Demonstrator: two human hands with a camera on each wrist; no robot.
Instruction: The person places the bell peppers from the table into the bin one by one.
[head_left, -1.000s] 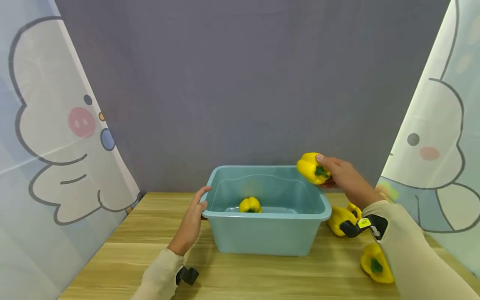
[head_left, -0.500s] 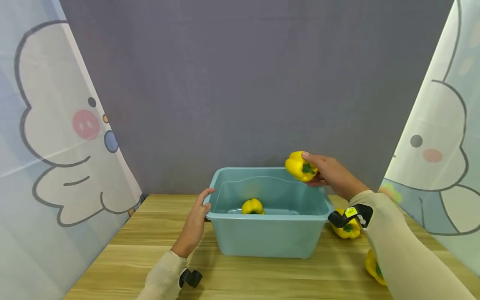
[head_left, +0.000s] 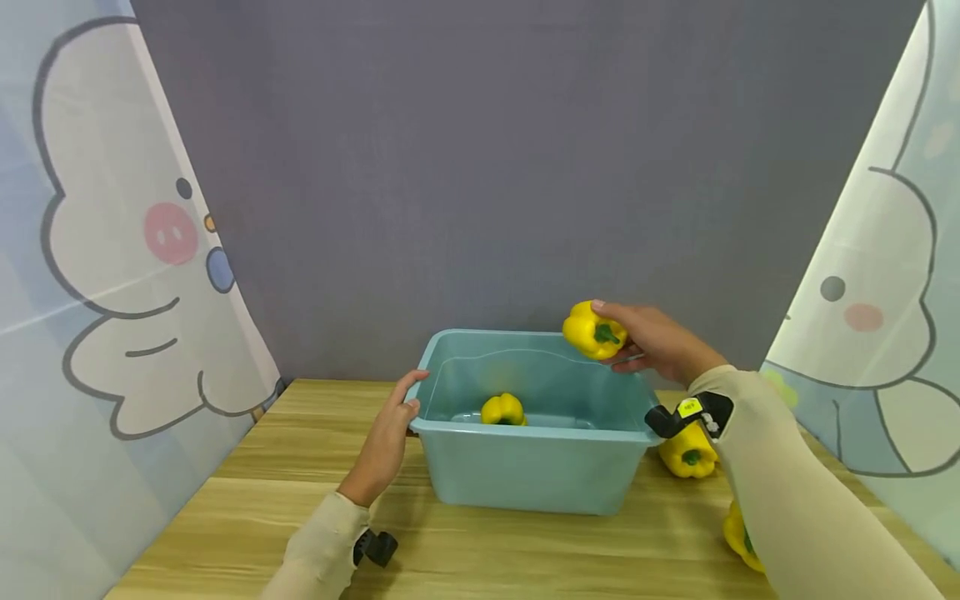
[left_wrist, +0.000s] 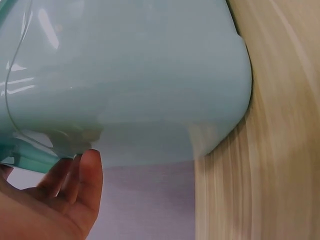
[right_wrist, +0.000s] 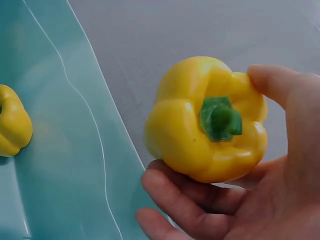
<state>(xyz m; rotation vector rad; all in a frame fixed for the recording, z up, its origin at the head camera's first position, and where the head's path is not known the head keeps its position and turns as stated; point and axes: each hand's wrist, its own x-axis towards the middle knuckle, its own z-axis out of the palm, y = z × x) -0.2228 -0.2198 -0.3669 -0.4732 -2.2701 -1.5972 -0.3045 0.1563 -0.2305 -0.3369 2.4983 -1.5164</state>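
My right hand (head_left: 656,340) holds a yellow bell pepper (head_left: 592,332) above the far right part of a light blue plastic tub (head_left: 525,471). In the right wrist view the thumb lies on the top of the bell pepper (right_wrist: 180,135) and the fingers curl beneath it, green stem facing the camera. My left hand (head_left: 386,437) grips the left rim of the tub. The left wrist view has its fingers (left_wrist: 90,175) bent up under the rim, against the tub's outer wall (left_wrist: 150,75). Another yellow bell pepper (head_left: 502,409) lies inside on the tub's floor.
More yellow bell peppers lie right of the tub: one (head_left: 688,454) by its right side, another (head_left: 741,542) nearer the front, partly behind my right sleeve (head_left: 795,492). All stand on a wooden table (head_left: 247,508). A grey curtain (head_left: 495,167) hangs behind.
My right hand has carried the bell pepper leftward, from the tub's right rim to over its far right part. The left hand keeps its grip on the rim.
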